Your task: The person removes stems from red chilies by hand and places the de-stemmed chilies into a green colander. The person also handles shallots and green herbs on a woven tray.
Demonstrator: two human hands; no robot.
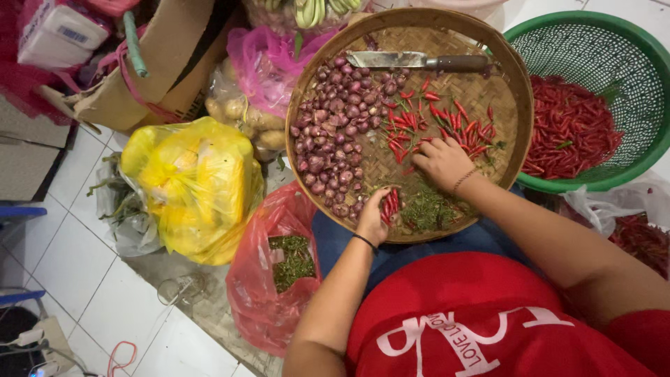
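Left hand (375, 218) fingers grip red chillies (389, 206) over the woven tray (513, 77); right hand (441, 162) fingers spread open on loose chillies (447, 119).

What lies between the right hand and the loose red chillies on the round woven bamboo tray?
Nothing visible. The right hand rests directly on the round woven bamboo tray, fingertips touching the scattered small red chillies; the knife lies beyond them.

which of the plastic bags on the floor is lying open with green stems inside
The red plastic bag beside the left hand: its mouth gapes, showing chopped green stems. The yellow bag and pink bag show no stems inside.
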